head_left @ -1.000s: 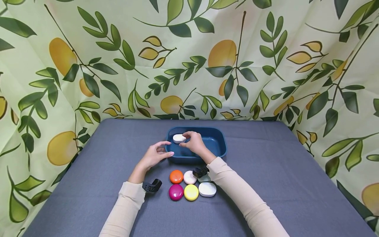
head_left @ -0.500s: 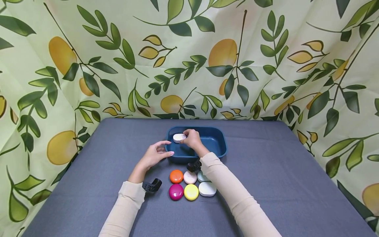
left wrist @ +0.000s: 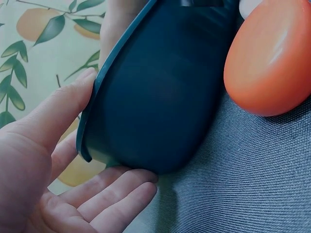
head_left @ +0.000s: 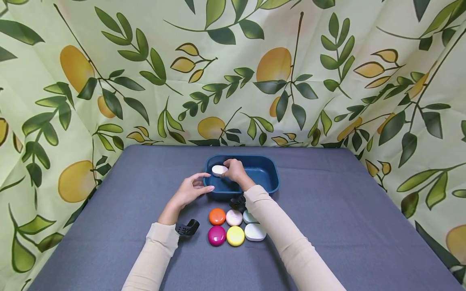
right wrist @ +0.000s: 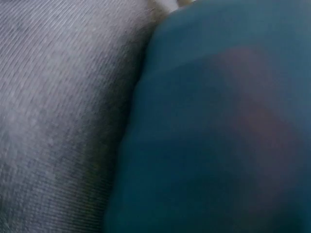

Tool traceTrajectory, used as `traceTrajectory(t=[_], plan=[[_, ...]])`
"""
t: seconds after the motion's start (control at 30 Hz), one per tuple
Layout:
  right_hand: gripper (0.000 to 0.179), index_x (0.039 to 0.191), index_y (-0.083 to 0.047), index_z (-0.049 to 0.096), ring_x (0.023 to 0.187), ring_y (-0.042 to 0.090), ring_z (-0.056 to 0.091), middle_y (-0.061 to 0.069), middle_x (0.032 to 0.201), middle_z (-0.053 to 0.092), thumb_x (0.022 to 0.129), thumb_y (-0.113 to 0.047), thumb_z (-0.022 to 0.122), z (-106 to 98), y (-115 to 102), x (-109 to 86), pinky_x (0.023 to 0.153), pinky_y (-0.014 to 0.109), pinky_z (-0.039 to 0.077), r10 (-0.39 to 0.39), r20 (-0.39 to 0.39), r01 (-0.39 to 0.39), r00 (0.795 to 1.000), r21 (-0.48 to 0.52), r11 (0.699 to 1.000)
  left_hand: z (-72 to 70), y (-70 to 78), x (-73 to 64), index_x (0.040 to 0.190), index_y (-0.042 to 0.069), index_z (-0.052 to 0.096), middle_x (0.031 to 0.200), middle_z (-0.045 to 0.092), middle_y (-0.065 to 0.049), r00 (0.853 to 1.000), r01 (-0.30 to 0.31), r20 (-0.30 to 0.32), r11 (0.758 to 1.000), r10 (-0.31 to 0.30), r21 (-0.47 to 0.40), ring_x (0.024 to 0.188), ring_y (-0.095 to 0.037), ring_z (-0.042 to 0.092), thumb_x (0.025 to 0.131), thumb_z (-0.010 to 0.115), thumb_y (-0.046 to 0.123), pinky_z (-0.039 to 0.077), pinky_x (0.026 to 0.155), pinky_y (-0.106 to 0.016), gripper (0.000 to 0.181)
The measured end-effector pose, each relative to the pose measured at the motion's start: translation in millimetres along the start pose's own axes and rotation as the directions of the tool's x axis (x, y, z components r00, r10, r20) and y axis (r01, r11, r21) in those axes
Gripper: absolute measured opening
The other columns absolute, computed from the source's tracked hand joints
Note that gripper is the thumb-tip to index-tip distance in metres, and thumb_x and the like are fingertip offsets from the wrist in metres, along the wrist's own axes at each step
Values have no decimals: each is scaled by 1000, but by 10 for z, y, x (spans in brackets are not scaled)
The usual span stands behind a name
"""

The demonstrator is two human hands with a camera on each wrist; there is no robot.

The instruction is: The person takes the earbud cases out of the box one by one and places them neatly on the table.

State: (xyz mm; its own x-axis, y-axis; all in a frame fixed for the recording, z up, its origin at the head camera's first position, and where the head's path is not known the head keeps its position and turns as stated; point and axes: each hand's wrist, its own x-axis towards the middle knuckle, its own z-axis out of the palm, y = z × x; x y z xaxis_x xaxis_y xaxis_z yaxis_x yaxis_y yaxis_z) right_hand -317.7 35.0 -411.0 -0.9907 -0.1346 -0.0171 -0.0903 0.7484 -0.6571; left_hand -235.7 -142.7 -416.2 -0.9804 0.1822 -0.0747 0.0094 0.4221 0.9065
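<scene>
In the head view, my right hand (head_left: 236, 171) reaches into the left part of a dark blue rectangular tub (head_left: 260, 195) and pinches the right end of a white oval soap bar (head_left: 219, 170). Some of that bar is behind the fingers. At the tub's left end is my left hand (head_left: 189, 190), thumb and fingers spread about the corner. The left wrist view has its thumb (left wrist: 73, 99) at the tub's rim, with the other fingers (left wrist: 119, 191) loosely extended along the outer wall. Only the tub's outer wall (right wrist: 204, 145) and grey cloth fill the right wrist view, blurred.
In front of the tub sit two rows of soaps: orange (head_left: 217, 216), pale pink (head_left: 234, 217) and pale green (head_left: 249, 217) behind; magenta (head_left: 217, 235), yellow (head_left: 235, 236) and white oval (head_left: 255, 232) nearer. The right forearm (head_left: 284, 234) passes close over them. A leaf-print curtain (head_left: 233, 81) hangs behind the table.
My right hand has shifted slightly left, its forearm swinging the same way and uncovering more of the pale green soap. The white bar moved a little left; my left hand stayed put.
</scene>
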Motion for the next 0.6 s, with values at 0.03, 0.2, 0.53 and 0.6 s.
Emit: traceTrajectory(t=[0.03, 0.2, 0.53, 0.6], plan=[[47, 120, 2, 64, 111, 29, 63, 17, 117, 70, 77, -8, 79, 3, 0, 5, 101, 38, 50, -8, 4, 8, 1000, -18, 1000, -3, -2, 3, 135, 12, 53, 142, 50, -23, 1000, -2, 0, 1000, 2, 0, 121, -38, 57, 87, 71, 29, 49, 102, -50, 53], [40, 119, 0, 66, 111, 28, 63, 16, 116, 71, 81, -8, 75, 4, -9, -19, 100, 37, 50, -37, 5, 38, 999, -60, 998, -6, 13, -15, 131, 13, 56, 137, 53, -24, 999, -34, -12, 999, 35, 21, 114, -35, 60, 84, 74, 38, 53, 96, -46, 57], [35, 113, 1, 69, 105, 27, 66, 16, 110, 73, 81, -9, 76, -61, -12, -99, 96, 39, 52, -79, -42, 78, 996, -22, 997, 9, -7, 2, 135, 10, 53, 135, 55, -23, 1000, -3, -2, 1000, 3, 0, 116, -35, 59, 87, 71, 28, 52, 98, -46, 54], [34, 112, 1, 70, 103, 27, 66, 16, 108, 73, 80, -9, 76, -80, -13, -112, 95, 38, 53, -84, -46, 83, 995, -13, 996, 13, -5, 4, 135, 11, 53, 135, 55, -23, 1000, -1, -5, 1000, 1, 5, 116, -35, 59, 88, 71, 28, 52, 98, -46, 53]])
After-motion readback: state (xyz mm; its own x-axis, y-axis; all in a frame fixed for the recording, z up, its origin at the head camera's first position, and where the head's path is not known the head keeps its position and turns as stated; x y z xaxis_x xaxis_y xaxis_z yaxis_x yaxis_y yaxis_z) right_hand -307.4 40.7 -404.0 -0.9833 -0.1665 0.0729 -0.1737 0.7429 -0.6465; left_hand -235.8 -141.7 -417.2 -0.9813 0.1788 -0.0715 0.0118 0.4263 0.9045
